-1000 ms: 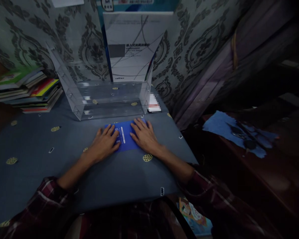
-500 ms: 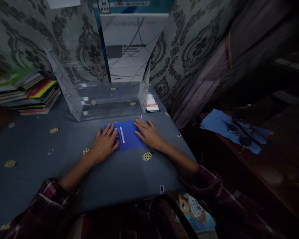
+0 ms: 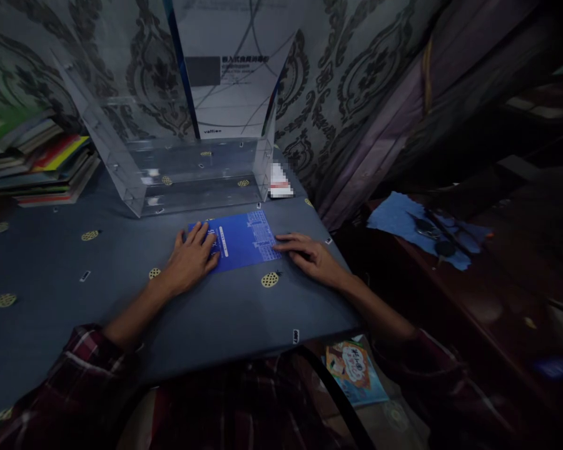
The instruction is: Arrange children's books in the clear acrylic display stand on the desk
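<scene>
A flat blue booklet (image 3: 241, 240) with white print lies on the cloth-covered table. My left hand (image 3: 192, 256) rests palm down over its left end, fingers stretched out, hiding part of the lettering. At the opposite end is my right hand (image 3: 312, 257), its fingers extended and the fingertips at the booklet's right edge; whether they touch it I cannot tell. Behind the booklet stands a clear acrylic rack (image 3: 197, 200) with upright side panels.
Stacked books (image 3: 51, 169) sit at the table's left. A white booklet (image 3: 234, 94) leans against the patterned wall behind the rack. To the right, a blue cloth (image 3: 403, 215) with tools lies on a lower dark surface. Another book (image 3: 356, 372) is below the table's front edge.
My right hand has slid rightward off the booklet's face to its right edge, uncovering the printed drawing there. The left hand keeps its place on the booklet. The view has tilted slightly down.
</scene>
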The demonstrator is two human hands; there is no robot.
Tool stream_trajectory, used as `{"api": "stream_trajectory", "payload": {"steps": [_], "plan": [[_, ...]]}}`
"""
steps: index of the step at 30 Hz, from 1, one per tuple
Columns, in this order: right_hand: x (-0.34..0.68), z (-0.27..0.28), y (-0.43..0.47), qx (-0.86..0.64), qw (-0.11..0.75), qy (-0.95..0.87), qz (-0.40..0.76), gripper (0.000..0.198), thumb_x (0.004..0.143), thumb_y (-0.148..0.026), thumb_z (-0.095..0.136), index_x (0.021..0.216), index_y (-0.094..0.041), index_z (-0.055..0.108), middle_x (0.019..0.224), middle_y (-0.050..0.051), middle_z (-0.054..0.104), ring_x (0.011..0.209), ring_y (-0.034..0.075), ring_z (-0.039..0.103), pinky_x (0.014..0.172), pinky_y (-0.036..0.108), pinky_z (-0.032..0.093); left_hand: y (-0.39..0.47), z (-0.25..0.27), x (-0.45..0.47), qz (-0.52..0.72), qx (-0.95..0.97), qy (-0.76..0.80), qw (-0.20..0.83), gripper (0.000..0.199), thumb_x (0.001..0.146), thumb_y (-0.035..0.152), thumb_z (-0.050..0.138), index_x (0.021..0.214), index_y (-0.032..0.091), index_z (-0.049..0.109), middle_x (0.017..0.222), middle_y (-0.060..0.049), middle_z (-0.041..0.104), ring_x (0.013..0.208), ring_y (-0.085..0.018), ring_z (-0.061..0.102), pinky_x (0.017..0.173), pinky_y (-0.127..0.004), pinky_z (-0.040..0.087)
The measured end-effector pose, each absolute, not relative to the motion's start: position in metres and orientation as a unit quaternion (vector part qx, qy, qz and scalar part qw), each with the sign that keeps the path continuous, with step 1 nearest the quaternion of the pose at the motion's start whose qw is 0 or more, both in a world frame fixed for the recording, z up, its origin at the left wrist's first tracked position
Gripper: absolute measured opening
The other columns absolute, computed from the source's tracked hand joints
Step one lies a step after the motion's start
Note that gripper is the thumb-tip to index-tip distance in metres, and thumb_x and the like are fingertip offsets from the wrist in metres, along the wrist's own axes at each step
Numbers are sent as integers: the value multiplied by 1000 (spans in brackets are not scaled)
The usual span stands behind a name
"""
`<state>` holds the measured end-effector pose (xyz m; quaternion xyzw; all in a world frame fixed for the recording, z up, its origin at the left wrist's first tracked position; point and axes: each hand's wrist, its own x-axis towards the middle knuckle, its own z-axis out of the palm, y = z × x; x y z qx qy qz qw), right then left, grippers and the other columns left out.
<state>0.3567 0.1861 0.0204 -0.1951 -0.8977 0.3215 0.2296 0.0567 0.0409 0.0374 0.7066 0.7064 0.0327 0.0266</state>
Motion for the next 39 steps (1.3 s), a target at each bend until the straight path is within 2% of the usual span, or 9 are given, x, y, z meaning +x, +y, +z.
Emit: {"api": "stream_trajectory", "payload": {"steps": [4, 8, 13, 19, 25, 30, 32, 35, 39], "plan": [[363, 23, 173, -187, 244, -901, 307, 32, 96, -21, 53, 119, -26, 75, 130, 9, 73, 124, 27, 67, 111, 57, 48, 42, 42, 49, 50, 714, 697, 42, 45, 103, 43, 41, 138, 18, 56, 161, -19, 44, 153, -37, 34, 118, -65, 30], [346, 24, 166, -171, 242, -917, 267, 30, 98, -24, 54, 120, -26, 74, 121, 8, 77, 121, 26, 69, 115, 61, 44, 46, 48, 28, 100, 718, 684, 82, 44, 106, 42, 33, 139, 22, 55, 154, -12, 54, 146, -29, 45, 119, -57, 32], [317, 20, 141, -145, 190, -943, 232, 38, 102, -25, 49, 136, -21, 66, 140, 12, 67, 138, 26, 58, 118, 56, 44, 49, 45, 6, 154, 712, 672, 129, 46, 105, 39, 29, 142, 24, 53, 149, -8, 60, 140, -24, 52, 122, -52, 29], [272, 24, 96, -82, 105, -970, 205, 49, 106, -33, 47, 152, -15, 49, 160, 15, 47, 153, 25, 38, 127, 53, 32, 49, 46, 0, 185, 714, 655, 166, 48, 105, 42, 28, 139, 23, 55, 146, -7, 62, 137, -23, 53, 122, -47, 32], [216, 30, 80, -10, 57, -974, 217, 50, 106, -37, 48, 152, -19, 48, 161, 11, 46, 153, 22, 37, 130, 48, 25, 47, 50, -1, 209, 708, 649, 185, 51, 104, 42, 25, 139, 22, 56, 145, -6, 63, 136, -22, 54, 121, -44, 35], [209, 31, 118, -60, 74, -964, 248, 45, 108, -36, 40, 151, -25, 50, 158, 7, 51, 150, 20, 42, 128, 50, 28, 47, 47, -2, 229, 701, 650, 187, 52, 104, 44, 25, 138, 22, 58, 143, -7, 64, 134, -23, 56, 120, -44, 37], [214, 30, 144, -111, 81, -964, 227, 45, 107, -33, 42, 150, -24, 51, 159, 9, 49, 151, 23, 40, 127, 54, 27, 47, 48, -1, 217, 699, 655, 186, 53, 104, 50, 28, 139, 22, 57, 145, -8, 63, 135, -25, 55, 119, -45, 37], [227, 30, 179, -225, 80, -956, 173, 46, 105, -28, 46, 148, -14, 53, 159, 17, 47, 152, 29, 39, 125, 57, 27, 45, 51, 5, 159, 712, 660, 178, 63, 97, 63, 46, 143, 21, 54, 153, -12, 55, 143, -30, 48, 123, -52, 30], [245, 30, 196, -281, 89, -947, 126, 47, 103, -27, 47, 145, -7, 54, 153, 20, 54, 145, 30, 46, 124, 51, 31, 39, 60, 22, 50, 760, 634, 136, 75, 85, 67, 65, 146, 24, 52, 164, -15, 40, 153, -39, 33, 122, -64, 21]]}}
